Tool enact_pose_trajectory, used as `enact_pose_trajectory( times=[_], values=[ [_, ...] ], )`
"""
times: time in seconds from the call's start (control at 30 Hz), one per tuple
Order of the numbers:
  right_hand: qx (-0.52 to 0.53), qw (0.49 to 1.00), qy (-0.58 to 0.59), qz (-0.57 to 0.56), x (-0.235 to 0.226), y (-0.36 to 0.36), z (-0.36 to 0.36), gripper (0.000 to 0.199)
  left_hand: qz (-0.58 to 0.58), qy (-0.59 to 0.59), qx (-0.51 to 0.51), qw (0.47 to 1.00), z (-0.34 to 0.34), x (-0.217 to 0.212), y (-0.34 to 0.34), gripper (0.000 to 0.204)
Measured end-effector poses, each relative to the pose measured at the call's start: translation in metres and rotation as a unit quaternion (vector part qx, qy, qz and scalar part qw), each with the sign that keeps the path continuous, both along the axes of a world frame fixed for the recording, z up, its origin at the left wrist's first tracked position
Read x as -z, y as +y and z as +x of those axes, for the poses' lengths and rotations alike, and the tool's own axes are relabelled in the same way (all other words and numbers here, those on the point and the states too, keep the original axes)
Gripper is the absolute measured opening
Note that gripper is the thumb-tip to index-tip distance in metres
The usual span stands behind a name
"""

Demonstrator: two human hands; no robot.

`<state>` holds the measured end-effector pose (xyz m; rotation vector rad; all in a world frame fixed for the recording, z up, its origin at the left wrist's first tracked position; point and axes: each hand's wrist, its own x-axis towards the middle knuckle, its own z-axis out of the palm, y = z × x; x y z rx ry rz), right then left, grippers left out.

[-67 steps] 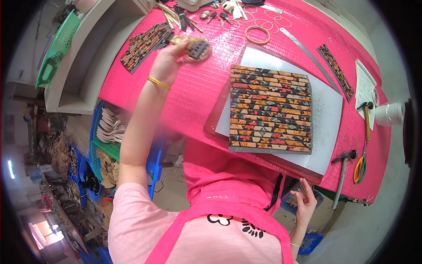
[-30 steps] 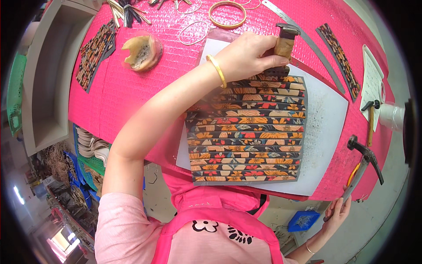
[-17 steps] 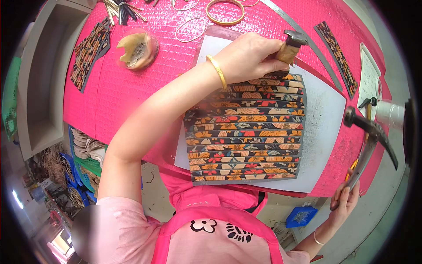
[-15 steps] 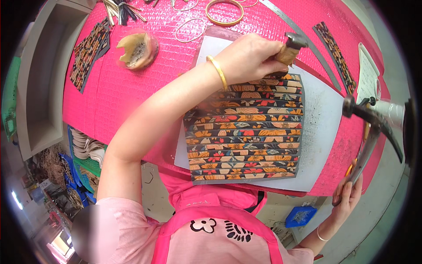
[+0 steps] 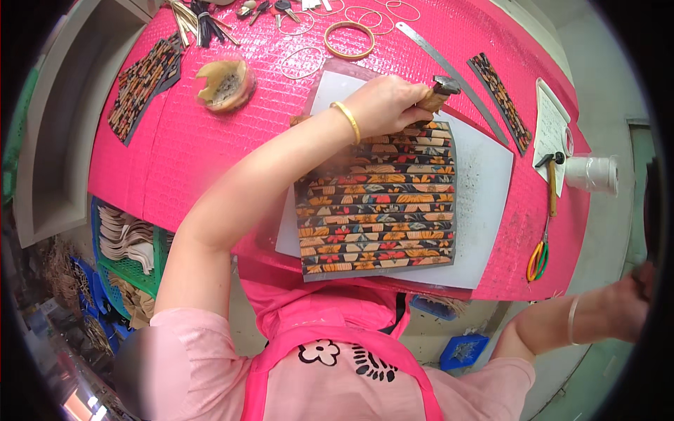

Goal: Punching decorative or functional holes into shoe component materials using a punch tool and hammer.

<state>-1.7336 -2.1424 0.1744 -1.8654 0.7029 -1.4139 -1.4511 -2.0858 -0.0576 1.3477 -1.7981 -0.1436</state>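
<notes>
A flat panel of floral strips point(image 5: 379, 217), black with orange, red and cream flowers and a grey backing, lies on a white board point(image 5: 484, 210). My left hand point(image 5: 397, 102) grips a stubby punch-like tool point(image 5: 439, 95) with a tan wrapped shaft and a dark metal top, held upright at the panel's far right edge. Its lower tip is hidden by my fingers. At the right rim, my right hand point(image 5: 628, 302) is raised off the table's side, closed and blurred; the hammer in it is mostly lost in the dark edge.
On the pink table point(image 5: 175, 161) are a broken-rimmed bowl point(image 5: 228, 84), patterned scraps point(image 5: 144, 84), bamboo ring point(image 5: 349, 40), steel ruler point(image 5: 456, 81), patterned strip point(image 5: 500, 102), small hammer point(image 5: 552, 186), scissors point(image 5: 538, 261), notepad point(image 5: 551, 133) and thread spool point(image 5: 593, 172). A blue tray point(image 5: 463, 351) stands below.
My right hand has swung the hammer outward and up, from beside the table to the right rim. My left hand still holds the punch on the panel; the view has shifted slightly.
</notes>
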Motion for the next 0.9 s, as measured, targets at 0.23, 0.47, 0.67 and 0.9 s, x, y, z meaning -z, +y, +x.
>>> enact_pose_trajectory(
  times=[0.23, 0.47, 0.67, 0.9],
  values=[
    [-0.011, 0.866, 0.473, 0.161, 0.077, 0.028, -0.039, 0.049, 0.007, 0.003, 0.001, 1.0, -0.003, -0.003, 0.003, 0.025],
    [-0.037, 0.864, 0.45, 0.225, 0.129, 0.048, 0.003, 0.048, 0.009, -0.016, -0.001, 1.0, -0.003, -0.006, 0.005, 0.022],
    [-0.031, 0.868, 0.46, 0.186, 0.147, 0.046, -0.007, 0.049, -0.009, 0.317, -0.034, 0.948, 0.001, -0.024, 0.006, 0.023],
    [-0.049, 0.886, 0.442, 0.131, 0.151, 0.043, -0.007, 0.048, 0.109, 0.072, -0.021, 0.991, 0.001, -0.013, 0.008, 0.02]
  ],
)
